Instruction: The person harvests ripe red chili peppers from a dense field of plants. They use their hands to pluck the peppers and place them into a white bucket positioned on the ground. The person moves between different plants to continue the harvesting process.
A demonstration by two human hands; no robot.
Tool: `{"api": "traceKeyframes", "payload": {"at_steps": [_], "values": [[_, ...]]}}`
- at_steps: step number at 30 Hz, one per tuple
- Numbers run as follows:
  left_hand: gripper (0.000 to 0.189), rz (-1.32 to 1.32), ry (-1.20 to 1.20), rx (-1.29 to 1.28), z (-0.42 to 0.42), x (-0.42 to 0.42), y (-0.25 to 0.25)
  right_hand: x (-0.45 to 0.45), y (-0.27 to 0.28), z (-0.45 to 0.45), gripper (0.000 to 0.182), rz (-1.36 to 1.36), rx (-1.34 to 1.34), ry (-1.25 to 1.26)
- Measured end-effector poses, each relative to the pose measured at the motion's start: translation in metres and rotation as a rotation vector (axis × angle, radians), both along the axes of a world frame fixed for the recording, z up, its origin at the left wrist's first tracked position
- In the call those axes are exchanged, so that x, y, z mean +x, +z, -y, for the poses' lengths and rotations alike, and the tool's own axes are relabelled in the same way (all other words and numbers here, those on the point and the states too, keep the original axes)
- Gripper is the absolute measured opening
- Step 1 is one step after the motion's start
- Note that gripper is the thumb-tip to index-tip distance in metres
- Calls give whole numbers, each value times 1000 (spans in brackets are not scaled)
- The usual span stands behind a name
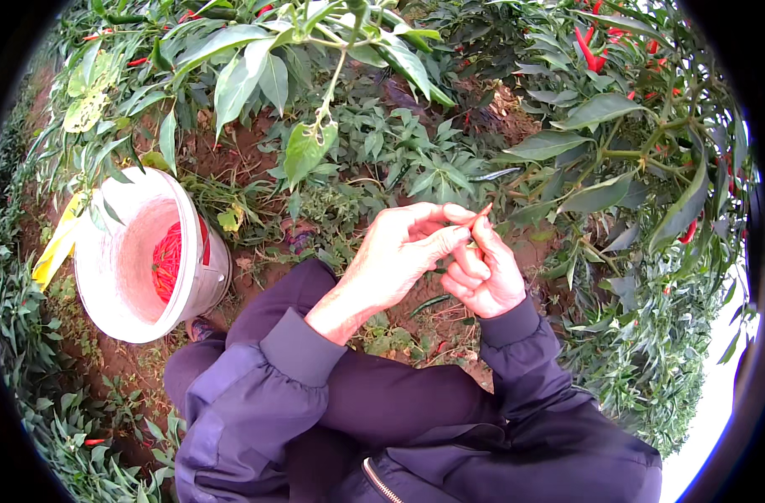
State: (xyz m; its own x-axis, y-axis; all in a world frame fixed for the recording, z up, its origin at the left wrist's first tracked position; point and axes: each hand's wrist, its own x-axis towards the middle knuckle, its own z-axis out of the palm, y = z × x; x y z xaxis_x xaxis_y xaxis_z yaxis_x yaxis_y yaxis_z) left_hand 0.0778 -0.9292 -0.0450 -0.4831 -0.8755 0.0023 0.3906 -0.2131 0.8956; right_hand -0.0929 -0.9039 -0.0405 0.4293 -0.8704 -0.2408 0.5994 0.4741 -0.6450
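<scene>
In front of my lap, my left hand [398,254] and my right hand [492,276] meet at the fingertips. Between them is a small, thin red chili pepper [482,216], its tip pointing up and right. My right thumb and forefinger pinch it near the tip, while my left thumb and fingers close on its lower end, which is mostly hidden. To the left, a white plastic bucket [211,280] stands on the soil, its mouth turned towards me. Many picked red chili peppers [167,263] lie at its bottom.
Leafy chili plants [609,151] crowd the right side, bearing ripe red chilies [587,50]. A leafy branch [332,44] hangs over the scene at the top. Left of the bucket is a yellow strip [57,245] of material. Low weeds [382,339] grow on brown soil.
</scene>
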Motion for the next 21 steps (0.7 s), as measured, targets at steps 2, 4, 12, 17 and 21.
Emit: {"api": "traceKeyframes", "payload": {"at_steps": [2, 4, 12, 17, 21], "values": [[24, -18, 79, 76, -17, -1, 3, 10, 6, -9, 44, -95, -24, 43], [22, 46, 185, 131, -32, -4, -2, 12, 15, -16, 44, -212, -85, 69], [15, 212, 391, 155, -73, 27, 13, 34, 32, -38, 46, -451, -291, 197], [14, 399, 1059, -83, -96, 134, 38, 121, 74, -15, 26, -408, -706, -140], [50, 711, 1215, -20, -94, 272, 0, 263, 85, 10, 18, -296, -799, -226]]}}
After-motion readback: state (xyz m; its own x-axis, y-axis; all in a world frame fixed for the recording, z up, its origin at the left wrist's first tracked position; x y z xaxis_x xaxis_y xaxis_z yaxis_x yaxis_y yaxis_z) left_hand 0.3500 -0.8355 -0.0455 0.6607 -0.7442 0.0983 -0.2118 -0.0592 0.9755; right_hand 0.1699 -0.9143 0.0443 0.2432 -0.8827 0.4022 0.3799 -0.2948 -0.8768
